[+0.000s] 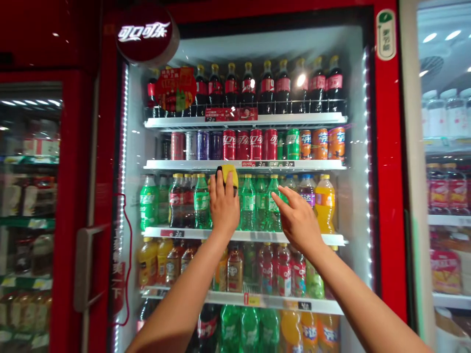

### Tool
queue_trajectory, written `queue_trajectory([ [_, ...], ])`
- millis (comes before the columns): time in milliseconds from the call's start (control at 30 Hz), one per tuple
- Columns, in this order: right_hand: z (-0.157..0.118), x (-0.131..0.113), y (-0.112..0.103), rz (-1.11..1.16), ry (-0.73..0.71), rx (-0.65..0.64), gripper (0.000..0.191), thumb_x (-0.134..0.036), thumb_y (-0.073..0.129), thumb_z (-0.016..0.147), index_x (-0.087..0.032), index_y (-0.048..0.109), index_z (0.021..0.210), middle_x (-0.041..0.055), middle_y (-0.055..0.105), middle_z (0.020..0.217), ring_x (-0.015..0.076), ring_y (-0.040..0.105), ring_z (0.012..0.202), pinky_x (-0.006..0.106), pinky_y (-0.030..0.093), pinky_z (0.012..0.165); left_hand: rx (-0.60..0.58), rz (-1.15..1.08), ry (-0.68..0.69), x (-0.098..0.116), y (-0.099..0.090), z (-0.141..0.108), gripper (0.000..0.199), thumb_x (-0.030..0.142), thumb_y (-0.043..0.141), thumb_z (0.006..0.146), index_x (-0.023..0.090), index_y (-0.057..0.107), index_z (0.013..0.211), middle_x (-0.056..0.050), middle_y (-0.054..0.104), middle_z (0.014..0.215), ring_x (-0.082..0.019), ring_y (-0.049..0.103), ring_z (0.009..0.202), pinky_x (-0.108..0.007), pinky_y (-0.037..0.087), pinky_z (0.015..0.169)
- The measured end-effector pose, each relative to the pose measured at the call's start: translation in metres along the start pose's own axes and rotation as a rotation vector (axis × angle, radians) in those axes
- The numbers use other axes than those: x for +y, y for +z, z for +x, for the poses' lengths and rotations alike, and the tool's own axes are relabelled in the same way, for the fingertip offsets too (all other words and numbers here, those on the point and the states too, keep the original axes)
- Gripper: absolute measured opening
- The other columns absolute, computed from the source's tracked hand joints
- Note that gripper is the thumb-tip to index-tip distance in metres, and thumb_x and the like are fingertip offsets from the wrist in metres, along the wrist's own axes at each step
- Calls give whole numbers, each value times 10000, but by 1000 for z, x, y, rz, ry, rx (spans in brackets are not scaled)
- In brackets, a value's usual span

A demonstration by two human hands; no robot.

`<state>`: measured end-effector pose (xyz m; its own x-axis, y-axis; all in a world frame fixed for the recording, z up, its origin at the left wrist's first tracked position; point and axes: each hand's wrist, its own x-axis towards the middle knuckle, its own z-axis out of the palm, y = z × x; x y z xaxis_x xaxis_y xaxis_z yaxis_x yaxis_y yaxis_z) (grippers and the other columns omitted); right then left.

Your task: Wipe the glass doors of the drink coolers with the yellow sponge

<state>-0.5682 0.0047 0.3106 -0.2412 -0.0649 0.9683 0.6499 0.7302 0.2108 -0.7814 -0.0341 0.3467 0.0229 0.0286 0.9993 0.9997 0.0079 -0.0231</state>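
Note:
My left hand (223, 206) is raised in front of the refrigerator's glass door (253, 44), its fingers over a folded yellow and black cloth (230, 175). The cloth appears pressed to the glass at the height of the gap below the can shelf. My right hand (299, 218) is up to the right with some fingers stretched out and apart, and nothing shows in it. Whether its fingertips touch the glass, I cannot tell. Behind the glass, near both hands, stand green soda bottles (248, 201).
A red frame (388, 171) surrounds the door, with a grey handle (85, 269) at left. A round sign (147, 34) sits at the top left corner. Inside are cola bottles (267, 83) and cans (256, 144) on shelves. More drink coolers flank it.

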Motion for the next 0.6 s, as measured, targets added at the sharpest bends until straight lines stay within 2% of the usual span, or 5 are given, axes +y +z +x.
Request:
queue_trajectory([
  [100, 5, 2, 3, -10, -19, -29, 523, -8, 464, 898, -209, 595, 1362, 151, 585, 1459, 291, 519, 1384, 505, 534, 1035, -15, -6, 40, 11, 5, -14, 719, 128, 483, 969, 276, 214, 1619, -128, 241, 1699, -340, 100, 1592, -598, 259, 1267],
  [200, 16, 3, 7, 0, -47, -47, 510, -13, 459, 909, -194, 597, 1366, 155, 578, 1468, 284, 495, 1406, 503, 506, 1074, -96, 3, 164, 14, 7, 8, 712, 128, 522, 951, 283, 269, 1598, -102, 296, 1684, -318, 138, 1589, -565, 252, 1279],
  [367, 18, -7, 18, 2, -113, -41, 496, -22, 476, 911, -194, 617, 1354, 148, 600, 1451, 280, 532, 1363, 485, 501, 1064, -86, 87, 116, -24, -11, 49, 575, 226, 505, 993, 257, 367, 1551, -109, 337, 1666, -316, 254, 1561, -566, 246, 1279],
  [500, 7, -17, 28, -40, -182, -25, 525, -10, 489, 894, -225, 623, 1353, 110, 627, 1434, 253, 541, 1357, 477, 451, 1116, -17, 140, 43, -49, -26, 12, 614, 211, 480, 999, 269, 306, 1585, -116, 292, 1684, -312, 182, 1581, -563, 267, 1273],
  [600, 9, -23, 35, -75, -210, -28, 525, -39, 502, 908, -244, 608, 1380, 96, 615, 1456, 248, 514, 1388, 479, 412, 1145, -81, 148, 173, -48, -25, -24, 718, 160, 533, 958, 299, 257, 1606, -113, 278, 1689, -326, 108, 1592, -602, 271, 1261],
])
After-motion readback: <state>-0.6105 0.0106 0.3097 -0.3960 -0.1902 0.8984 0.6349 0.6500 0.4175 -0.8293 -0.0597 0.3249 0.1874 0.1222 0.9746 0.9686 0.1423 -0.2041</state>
